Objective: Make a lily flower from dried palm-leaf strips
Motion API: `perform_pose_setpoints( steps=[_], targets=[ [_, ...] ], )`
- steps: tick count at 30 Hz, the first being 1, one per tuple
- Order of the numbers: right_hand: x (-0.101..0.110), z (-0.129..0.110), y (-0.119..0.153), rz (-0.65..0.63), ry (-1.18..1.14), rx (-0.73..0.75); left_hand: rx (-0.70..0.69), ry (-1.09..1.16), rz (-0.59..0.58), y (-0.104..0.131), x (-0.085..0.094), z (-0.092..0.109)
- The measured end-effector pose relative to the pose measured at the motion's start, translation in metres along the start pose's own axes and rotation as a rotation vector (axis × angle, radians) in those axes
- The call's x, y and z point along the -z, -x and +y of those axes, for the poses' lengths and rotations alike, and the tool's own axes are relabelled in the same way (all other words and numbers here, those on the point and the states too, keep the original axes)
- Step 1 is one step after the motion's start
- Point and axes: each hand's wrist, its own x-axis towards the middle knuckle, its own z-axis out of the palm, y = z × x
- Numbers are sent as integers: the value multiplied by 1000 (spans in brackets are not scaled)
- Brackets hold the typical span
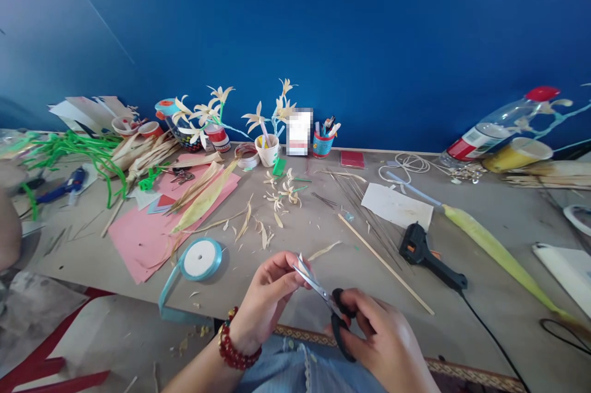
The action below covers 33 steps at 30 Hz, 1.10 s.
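Note:
Black-handled scissors (325, 298) sit in my right hand (376, 328), its fingers through the loops and the blades slightly apart. My left hand (279, 285) pinches a small pale husk petal (301, 262) between thumb and fingers. The blade tips reach this petal at my left fingertips; whether they cut into it I cannot tell. Beyond my hands, loose husk scraps (264, 234) and small husk flowers (289, 194) lie on the grey table (295, 233). A roll of light-blue ribbon (201, 259) rests left of my left hand, its tail hanging over the table edge.
A black glue gun (429, 256) with a cord lies at right, near a wooden stick (385, 263) and a yellow-green husk (501, 257). Pink paper (133, 239) and green stems (87, 156) are at left. A tilted plastic bottle (501, 125) stands behind. Another person's arm (9, 226) shows far left.

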Motion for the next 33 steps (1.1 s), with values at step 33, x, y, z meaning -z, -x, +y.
perform_pose_setpoints(
  steps=[33],
  targets=[
    [-8, -1, -10, 119, -721, -204, -245, -758, 55, 10, -5, 3]
  ],
)
